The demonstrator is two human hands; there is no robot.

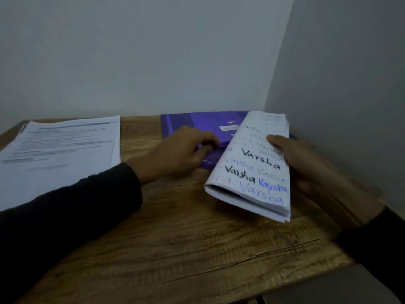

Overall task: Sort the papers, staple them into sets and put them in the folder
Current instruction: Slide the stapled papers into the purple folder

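I see a wooden table (186, 233) with a dark, grained top, set into a corner between two plain pale walls (153, 51). Both arms wear dark sleeves (65, 216).

My left hand (179, 152) reaches forward over the table and rests on the near edge of the purple folder (197, 123); its fingers are curled down at that edge, but the blur keeps me from telling whether they actually grip it. My right hand (317, 172) holds a folded bundle of papers (254, 167), thumb across the top sheet and fingers beneath, lifted off the table and tilted.

The bundle is white, folded lengthwise, and its upper face is covered in handwritten words in black, blue and red ink. It overlaps the right part of the folder, which lies flat at the back of the table against the wall. A separate stack of printed sheets (61, 154) lies flat at the left of the table, well apart from the folder.
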